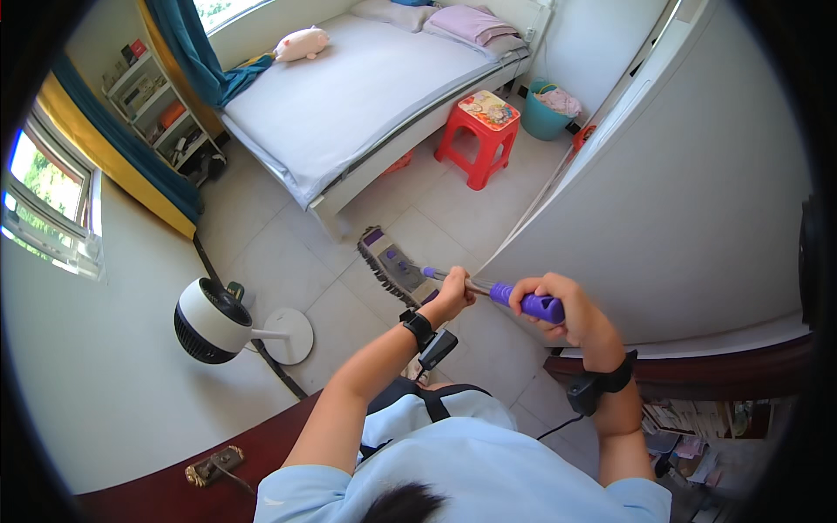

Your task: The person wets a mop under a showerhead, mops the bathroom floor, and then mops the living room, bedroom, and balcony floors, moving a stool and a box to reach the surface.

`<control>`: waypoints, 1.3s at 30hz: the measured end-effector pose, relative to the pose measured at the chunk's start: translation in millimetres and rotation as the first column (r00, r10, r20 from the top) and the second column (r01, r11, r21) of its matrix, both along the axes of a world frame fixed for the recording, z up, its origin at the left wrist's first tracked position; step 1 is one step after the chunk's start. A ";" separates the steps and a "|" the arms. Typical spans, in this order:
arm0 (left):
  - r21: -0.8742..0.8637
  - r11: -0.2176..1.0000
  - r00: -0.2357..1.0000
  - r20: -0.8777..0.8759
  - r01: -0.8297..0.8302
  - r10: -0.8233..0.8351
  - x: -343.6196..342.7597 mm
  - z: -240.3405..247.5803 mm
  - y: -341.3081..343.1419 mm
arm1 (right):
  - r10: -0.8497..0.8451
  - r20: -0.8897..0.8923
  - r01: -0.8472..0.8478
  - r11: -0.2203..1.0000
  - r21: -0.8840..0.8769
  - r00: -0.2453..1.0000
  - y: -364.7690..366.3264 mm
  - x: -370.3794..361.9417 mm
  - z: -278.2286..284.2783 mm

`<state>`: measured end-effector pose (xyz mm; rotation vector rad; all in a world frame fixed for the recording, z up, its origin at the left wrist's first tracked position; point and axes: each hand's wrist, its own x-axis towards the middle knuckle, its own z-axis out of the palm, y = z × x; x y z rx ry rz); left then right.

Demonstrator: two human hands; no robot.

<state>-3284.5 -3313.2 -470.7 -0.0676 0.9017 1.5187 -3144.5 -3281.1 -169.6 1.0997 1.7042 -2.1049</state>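
Head view: a flat mop head (398, 268) appears to rest on pale floor tiles (261, 248), near the bed (323, 113) and right of a white fan (214, 320). The left hand (452, 296) has its fingers closed around the pole (480, 287); the right hand (558, 303) has its fingers wrapped around the purple grip (502, 294) at the near end. Keeping the mop head flat, steered by the left hand, should work best; the bed leg (330, 225) could snag it.

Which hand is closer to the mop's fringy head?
Left. The left hand grips the pole lower down, nearer the mop head. The right hand is farther away, around the purple grip at the pole's top end.
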 end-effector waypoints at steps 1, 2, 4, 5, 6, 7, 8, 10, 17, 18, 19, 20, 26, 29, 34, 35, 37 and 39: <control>0.026 0.999 0.999 -0.049 0.023 -0.022 3.4 0.1 3.2 | 0.015 0.013 -0.016 0.999 0.047 1.000 -1.6 3.6 -3.2; 0.051 0.998 0.994 -0.098 0.047 -0.042 5.5 0.1 5.4 | 0.082 0.008 -0.082 0.987 0.139 0.997 -0.5 5.2 -12.1; 0.011 0.994 0.960 -0.263 0.106 -0.099 5.9 -2.7 8.1 | 0.292 -0.218 -0.156 0.859 0.487 0.931 -1.9 5.8 -63.4; -0.045 0.993 0.900 -0.419 0.111 -0.120 0.4 -7.5 4.7 | 0.573 -0.313 -0.144 0.614 0.776 0.758 -4.7 -2.1 -79.5; -0.093 0.987 0.937 -0.313 0.132 -0.155 -16.2 -26.4 -3.1 | 0.541 -0.260 -0.267 0.708 0.654 0.800 -15.9 -22.3 -66.6; -0.076 0.979 0.898 -0.390 0.190 -0.205 -28.9 -29.0 -12.2 | 0.494 -0.185 -0.353 0.793 0.497 0.850 -22.2 -33.2 -56.2; 0.156 0.953 0.670 -0.739 0.260 -0.062 -44.4 -40.9 -24.3 | 0.437 -0.188 -0.333 0.848 0.412 0.880 -25.3 -39.9 -63.4; 0.339 0.840 0.352 -0.916 0.423 0.192 -62.3 -44.2 -31.3 | 0.274 -0.305 -0.226 0.956 0.186 0.912 -17.7 -48.4 -78.6; 0.272 0.911 -0.094 -0.945 0.309 0.314 -94.6 87.7 -21.0 | 0.417 0.117 -0.362 0.577 0.732 0.901 6.8 -96.7 -36.7; 0.350 0.823 0.214 -0.936 0.448 0.281 -101.1 94.4 -14.2 | 0.454 0.048 -0.226 0.345 0.911 0.890 4.2 -106.2 -29.1; 0.446 0.710 0.492 -0.856 0.546 0.159 -106.2 96.2 -8.9 | 0.500 -0.001 -0.053 0.094 0.994 0.866 1.2 -117.5 -27.8; 0.577 0.714 0.527 -0.780 0.397 0.338 -106.1 91.0 3.6 | 0.542 -0.145 0.141 0.049 0.989 0.828 2.5 -134.8 -28.7; -0.036 0.652 -0.340 -0.874 0.758 0.347 -146.7 91.6 45.9 | 0.370 -0.693 0.435 0.574 0.694 0.618 7.5 -180.0 -74.2; 0.455 0.519 0.189 -0.854 0.723 0.485 -167.6 56.6 63.5 | 0.154 -0.767 0.658 0.428 0.620 0.623 -3.9 -207.6 -76.1; 0.451 0.340 0.296 -0.858 0.825 0.420 -157.8 72.4 81.5 | -0.137 -0.863 0.871 -0.007 0.492 0.486 -16.1 -209.0 -95.3; 0.412 0.312 0.276 -0.875 0.856 0.398 -154.5 76.3 81.5 | -0.187 -0.885 0.896 -0.046 0.441 0.426 -20.7 -206.3 -100.0; 0.404 0.293 0.304 -0.893 0.867 0.332 -147.4 78.7 80.7 | -0.204 -0.880 0.894 -0.044 0.446 0.429 -28.7 -198.5 -102.2; 0.365 0.176 0.300 -0.902 0.914 0.309 -144.2 79.8 72.4 | -0.334 -0.888 0.931 -0.072 0.358 0.315 -45.0 -191.7 -106.5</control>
